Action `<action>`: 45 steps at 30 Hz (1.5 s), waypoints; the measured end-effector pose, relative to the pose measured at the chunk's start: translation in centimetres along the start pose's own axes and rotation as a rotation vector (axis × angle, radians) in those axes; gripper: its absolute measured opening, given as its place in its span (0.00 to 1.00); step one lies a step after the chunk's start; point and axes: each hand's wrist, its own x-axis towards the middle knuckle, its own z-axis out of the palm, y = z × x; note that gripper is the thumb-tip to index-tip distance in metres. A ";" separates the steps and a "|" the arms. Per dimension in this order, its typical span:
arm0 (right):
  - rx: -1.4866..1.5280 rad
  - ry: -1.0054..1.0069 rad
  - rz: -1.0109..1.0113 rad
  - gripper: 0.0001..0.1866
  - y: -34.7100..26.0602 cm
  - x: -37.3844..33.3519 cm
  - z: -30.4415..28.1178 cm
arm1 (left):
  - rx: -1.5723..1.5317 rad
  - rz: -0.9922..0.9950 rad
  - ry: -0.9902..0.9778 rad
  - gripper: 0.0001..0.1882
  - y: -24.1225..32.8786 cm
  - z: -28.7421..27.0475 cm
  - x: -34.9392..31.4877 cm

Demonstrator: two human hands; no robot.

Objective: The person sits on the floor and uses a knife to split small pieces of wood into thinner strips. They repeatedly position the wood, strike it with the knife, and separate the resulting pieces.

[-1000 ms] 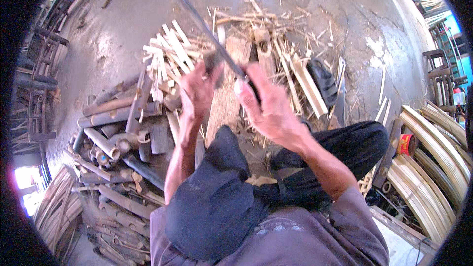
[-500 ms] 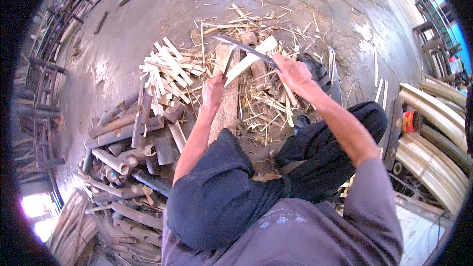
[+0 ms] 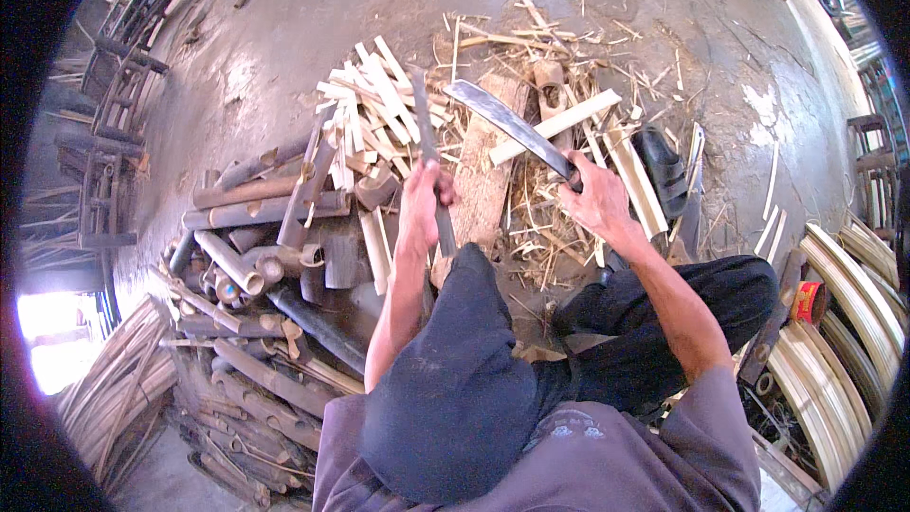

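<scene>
My left hand (image 3: 426, 207) is closed round a long grey-brown bamboo strip (image 3: 424, 123), which points away from me along the left side of the wooden block (image 3: 485, 175). My right hand (image 3: 599, 197) grips the handle of a machete (image 3: 512, 123). Its broad, dark blade slants up and left over the block, tip toward the bamboo strip but apart from it. Beneath the blade, a pale split bamboo piece (image 3: 578, 117) lies across the block's right edge. Part of it is hidden by the blade.
Pale bamboo slats (image 3: 384, 85) are heaped beyond my left hand. Dark bamboo tubes (image 3: 256, 213) are piled at the left. Shavings litter the floor; a black shoe (image 3: 661, 171) sits at right. Curved bamboo lengths (image 3: 820, 389) and a red tin (image 3: 808, 303) stand farther right.
The pale bamboo piece that slanted up beside my left hand now lies flatter and farther right. My left hand has turned its strip more upright, away from the machete. The view has shifted.
</scene>
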 end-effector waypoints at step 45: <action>0.301 -0.289 0.145 0.23 -4.8 4.3 8.7 | 0.267 0.353 -0.161 0.30 -3.6 -0.3 -6.1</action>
